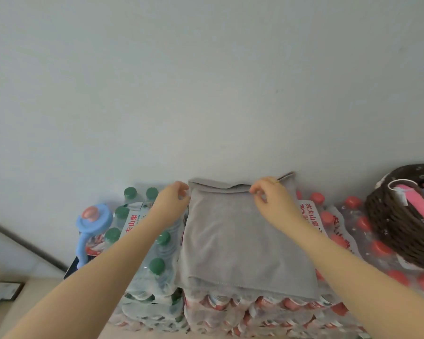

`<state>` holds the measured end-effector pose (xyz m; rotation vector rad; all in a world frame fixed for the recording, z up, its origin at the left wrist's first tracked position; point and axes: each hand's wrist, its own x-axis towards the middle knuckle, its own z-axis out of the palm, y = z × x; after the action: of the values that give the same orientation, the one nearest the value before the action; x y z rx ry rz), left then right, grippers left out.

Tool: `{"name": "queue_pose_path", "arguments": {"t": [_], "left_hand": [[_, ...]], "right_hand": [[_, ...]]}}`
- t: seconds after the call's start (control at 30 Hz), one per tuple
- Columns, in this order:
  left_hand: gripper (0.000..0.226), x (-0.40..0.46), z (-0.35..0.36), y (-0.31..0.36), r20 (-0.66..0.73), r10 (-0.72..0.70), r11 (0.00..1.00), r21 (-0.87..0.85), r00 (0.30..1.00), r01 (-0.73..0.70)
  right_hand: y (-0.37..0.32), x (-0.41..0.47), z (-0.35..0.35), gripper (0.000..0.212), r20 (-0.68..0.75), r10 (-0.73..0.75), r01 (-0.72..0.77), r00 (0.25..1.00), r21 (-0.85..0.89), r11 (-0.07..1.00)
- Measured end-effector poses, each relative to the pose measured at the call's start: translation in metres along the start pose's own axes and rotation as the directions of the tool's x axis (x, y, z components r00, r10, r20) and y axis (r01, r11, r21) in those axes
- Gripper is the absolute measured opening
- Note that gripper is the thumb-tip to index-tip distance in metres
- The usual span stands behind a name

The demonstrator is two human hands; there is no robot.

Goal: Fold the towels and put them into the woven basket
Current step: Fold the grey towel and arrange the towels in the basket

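On top of the shrink-wrapped packs of bottled water point(230, 311) lies a grey towel point(242, 241), already folded into a rectangle, with its far edge close to the pale wall point(206, 81). From the head view, both arms reach forward to this far edge. The left hand point(173, 199) has its fingers curled and pinches the far left corner of the grey towel. The right hand point(271, 194) pinches the far edge near the right corner, thumb against the fingertips, and a small fold of cloth stands up between the two hands.

To the right of the grey towel stands the woven basket point(402, 231), dark brown, resting on the bottles with red caps point(380, 248). Inside it a pink towel point(416, 204) is visible, and something blue behind it, too hidden to name. A white tag point(402, 192) hangs at the rim of the basket.

Just beside the grey towel on the right, a white label point(310, 214) on the pack carries red Chinese characters, "农夫山泉". To the left of the grey towel are bottles with green caps point(157, 265), with a similar label point(132, 225) where "山泉" can be read. Further left stands a light blue jug point(93, 223) with a pink knob on its lid.
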<state>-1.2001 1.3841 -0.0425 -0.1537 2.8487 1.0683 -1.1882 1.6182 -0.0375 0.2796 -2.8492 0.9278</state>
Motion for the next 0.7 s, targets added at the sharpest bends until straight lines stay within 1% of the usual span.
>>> {"name": "queue_pose_path", "arguments": {"t": [0.03, 0.07, 0.13, 0.2, 0.23, 0.3, 0.37, 0.43, 0.5, 0.57, 0.6, 0.7], "left_hand": [[0.032, -0.011, 0.001, -0.007, 0.020, -0.027, 0.999, 0.032, 0.999, 0.026], [0.031, -0.021, 0.002, -0.014, 0.042, -0.060, 0.996, 0.064, 0.997, 0.058], [0.028, -0.042, 0.003, -0.028, 0.138, -0.148, 0.987, 0.084, 0.979, 0.137], [0.022, -0.063, 0.004, -0.037, 0.263, -0.216, 0.976, 0.031, 0.940, 0.216], [0.017, -0.073, 0.006, -0.040, 0.299, -0.221, 0.974, 0.023, 0.928, 0.225], [0.020, -0.084, 0.010, -0.045, 0.300, -0.205, 0.978, 0.034, 0.932, 0.204], [0.030, -0.092, 0.016, -0.047, 0.299, -0.223, 0.973, 0.011, 0.928, 0.230], [0.034, -0.098, 0.022, -0.047, 0.328, -0.241, 0.964, -0.027, 0.913, 0.264], [0.031, -0.105, 0.028, -0.046, 0.307, -0.248, 0.954, -0.090, 0.919, 0.287], [0.021, -0.109, 0.032, -0.045, 0.267, -0.231, 0.940, -0.185, 0.935, 0.286], [0.014, -0.111, 0.033, -0.045, 0.267, -0.229, 0.922, -0.247, 0.936, 0.297], [0.016, -0.113, 0.037, -0.047, 0.293, -0.258, 0.826, -0.427, 0.921, 0.367]], "right_hand": [[-0.015, -0.009, 0.007, 0.017, 0.108, -0.093, 0.092, 0.990, 0.011, 0.996], [-0.029, -0.019, 0.014, 0.015, 0.208, -0.181, 0.179, 0.961, 0.026, 0.983], [-0.057, -0.038, 0.027, 0.015, 0.375, -0.299, 0.310, 0.877, 0.033, 0.950], [-0.075, -0.055, 0.041, 0.023, 0.485, -0.315, 0.382, 0.816, -0.043, 0.923], [-0.081, -0.061, 0.048, 0.027, 0.502, -0.306, 0.403, 0.809, -0.093, 0.911], [-0.088, -0.072, 0.062, 0.035, 0.493, -0.294, 0.422, 0.819, -0.169, 0.891], [-0.089, -0.080, 0.074, 0.042, 0.494, -0.272, 0.426, 0.826, -0.230, 0.875], [-0.087, -0.088, 0.083, 0.045, 0.500, -0.261, 0.440, 0.826, -0.281, 0.853], [-0.085, -0.095, 0.088, 0.040, 0.476, -0.257, 0.437, 0.841, -0.318, 0.841], [-0.085, -0.100, 0.091, 0.031, 0.403, -0.224, 0.364, 0.887, -0.315, 0.877], [-0.085, -0.100, 0.091, 0.026, 0.362, -0.190, 0.310, 0.913, -0.309, 0.899], [-0.086, -0.100, 0.089, 0.019, 0.275, -0.119, 0.197, 0.954, -0.280, 0.940]]}}
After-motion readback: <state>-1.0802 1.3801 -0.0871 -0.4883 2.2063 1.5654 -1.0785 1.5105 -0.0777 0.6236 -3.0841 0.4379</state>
